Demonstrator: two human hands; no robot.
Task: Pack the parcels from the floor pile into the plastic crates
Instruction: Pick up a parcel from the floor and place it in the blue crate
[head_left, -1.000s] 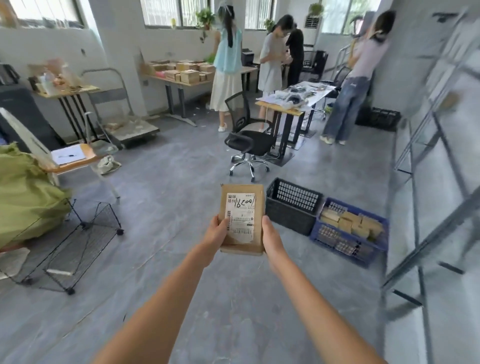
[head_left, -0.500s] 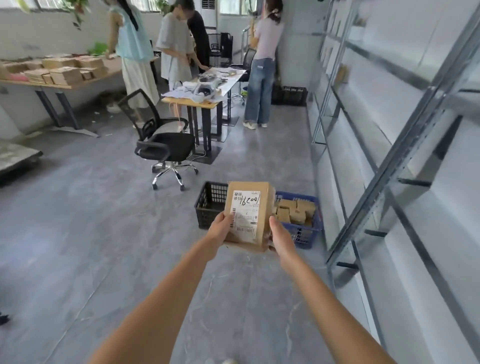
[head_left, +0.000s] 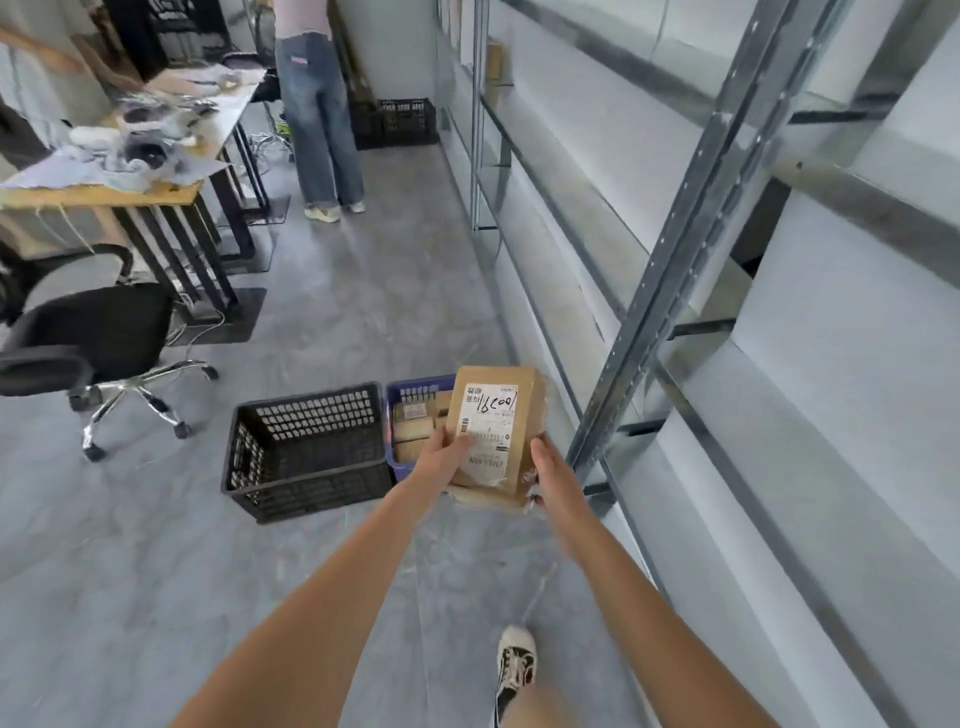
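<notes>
I hold a brown cardboard parcel (head_left: 506, 395) with a white shipping label in front of me, above the floor. My left hand (head_left: 439, 460) grips its lower left edge and my right hand (head_left: 550, 467) grips its lower right edge. Just beyond it on the floor stand two plastic crates side by side. The black crate (head_left: 311, 467) on the left looks empty. The blue crate (head_left: 410, 387) on the right holds several brown parcels and is partly hidden behind the parcel I carry.
Grey metal shelving (head_left: 691, 218) runs along the right side. A black office chair (head_left: 98, 343) and a wooden desk (head_left: 119, 192) stand at the left. A person in jeans (head_left: 317, 119) stands further down the aisle, near another black crate (head_left: 400, 122). My shoe (head_left: 516, 660) is on the grey floor.
I have walked and turned right toward the crates, which are now much closer and right below the parcel. Both hands keep the same hold on the parcel.
</notes>
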